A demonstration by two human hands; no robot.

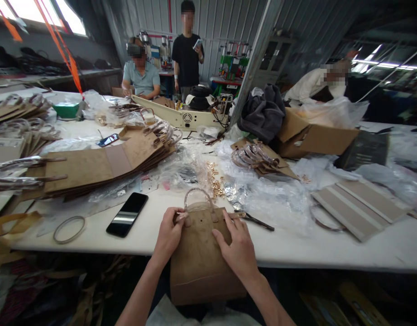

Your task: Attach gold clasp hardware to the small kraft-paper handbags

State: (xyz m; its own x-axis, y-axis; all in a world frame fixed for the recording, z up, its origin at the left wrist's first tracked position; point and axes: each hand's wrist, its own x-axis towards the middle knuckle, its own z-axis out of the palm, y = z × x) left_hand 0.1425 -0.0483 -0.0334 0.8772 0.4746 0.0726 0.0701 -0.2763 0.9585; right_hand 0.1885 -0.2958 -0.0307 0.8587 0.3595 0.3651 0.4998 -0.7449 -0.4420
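A brown handbag (201,253) with a film-wrapped top handle (198,191) leans at the table's front edge, its lower part below the tabletop. The fingers of my left hand (169,233) are closed in a pinch at its upper left edge, beside the handle base. My right hand (238,249) lies over the upper right of the front panel, fingers and thumb apart. A strap end with gold-coloured metal (240,215) sticks out past the right fingertips. Just right of it lies a dark, slim tool (259,222), its kind unclear. A small dark hole shows between the handle bases.
Left lie a black phone (127,214), a ring-shaped coil (69,229) and stacked brown bag panels (89,170). Small gold-coloured fittings (215,181) and plastic film (272,199) spread beyond the bag. A cardboard box (323,140) and striped panel (361,210) stand right. Three people are farther back.
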